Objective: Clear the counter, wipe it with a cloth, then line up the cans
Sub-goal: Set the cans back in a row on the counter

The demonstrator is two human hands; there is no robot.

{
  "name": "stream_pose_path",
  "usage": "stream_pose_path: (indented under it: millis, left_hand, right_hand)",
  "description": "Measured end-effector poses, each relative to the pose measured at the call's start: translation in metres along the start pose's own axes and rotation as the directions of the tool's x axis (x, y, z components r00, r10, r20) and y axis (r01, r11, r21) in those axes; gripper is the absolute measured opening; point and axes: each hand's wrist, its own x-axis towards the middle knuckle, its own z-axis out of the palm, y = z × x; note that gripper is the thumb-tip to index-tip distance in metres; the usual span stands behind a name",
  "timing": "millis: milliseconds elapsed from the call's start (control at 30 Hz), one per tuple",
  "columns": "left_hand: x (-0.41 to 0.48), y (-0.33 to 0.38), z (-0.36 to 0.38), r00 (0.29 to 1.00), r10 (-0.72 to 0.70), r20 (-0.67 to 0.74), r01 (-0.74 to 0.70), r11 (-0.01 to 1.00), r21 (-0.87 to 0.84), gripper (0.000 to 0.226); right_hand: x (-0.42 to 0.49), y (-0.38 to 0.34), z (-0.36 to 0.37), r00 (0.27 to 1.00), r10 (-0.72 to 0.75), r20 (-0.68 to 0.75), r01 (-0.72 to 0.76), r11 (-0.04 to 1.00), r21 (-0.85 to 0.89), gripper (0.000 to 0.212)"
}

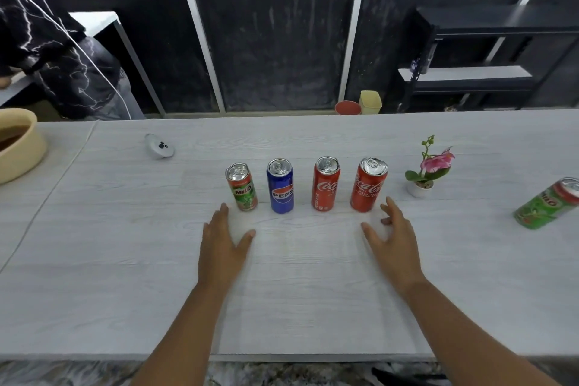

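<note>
Several cans stand upright in a row on the pale wood-grain counter (300, 291): a Milo can (242, 187), a blue Pepsi can (280, 186), a slim red Coca-Cola can (326, 184) and a wider red Coca-Cola can (369, 185). Another green Milo can (548, 202) stands apart at the far right. My left hand (224, 244) hovers just in front of the first Milo can, fingers spread, holding nothing. In front of the wider Coca-Cola can my right hand (393, 240) is spread too, empty and not touching the can. No cloth is in view.
A small white pot with a pink flower (427, 171) stands right of the row. A small white device (159, 146) lies at the back left, and a beige bowl (23, 150) sits at the left edge. Someone in a dark patterned garment (59, 50) stands beyond the counter.
</note>
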Motion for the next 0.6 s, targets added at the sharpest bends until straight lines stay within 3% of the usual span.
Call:
stream_pose_path:
  millis: [100, 200, 400, 600]
  left_hand:
    - [-0.043, -0.002, 0.014, 0.981, 0.193, 0.004, -0.186, 0.943, 0.277, 0.087]
    - [-0.073, 0.01, 0.029, 0.965, 0.243, 0.099, -0.262, 0.884, 0.386, 0.085]
    - [-0.106, 0.064, 0.074, 0.917, 0.323, 0.234, -0.395, 0.823, 0.408, 0.082]
    - [-0.123, 0.116, 0.122, 0.842, 0.441, 0.31, -0.533, 0.764, 0.362, 0.08]
  right_hand:
    - [-0.035, 0.011, -0.017, 1.0, 0.004, -0.013, -0.004, 1.0, -0.025, 0.07]
    - [-0.059, 0.023, -0.038, 0.998, 0.035, -0.046, -0.04, 0.994, -0.097, 0.063]
    - [-0.064, 0.056, -0.088, 0.982, 0.072, -0.177, -0.101, 0.982, -0.159, 0.059]
    - [-0.026, 0.106, -0.158, 0.886, 0.323, -0.333, -0.305, 0.946, 0.107, 0.075]
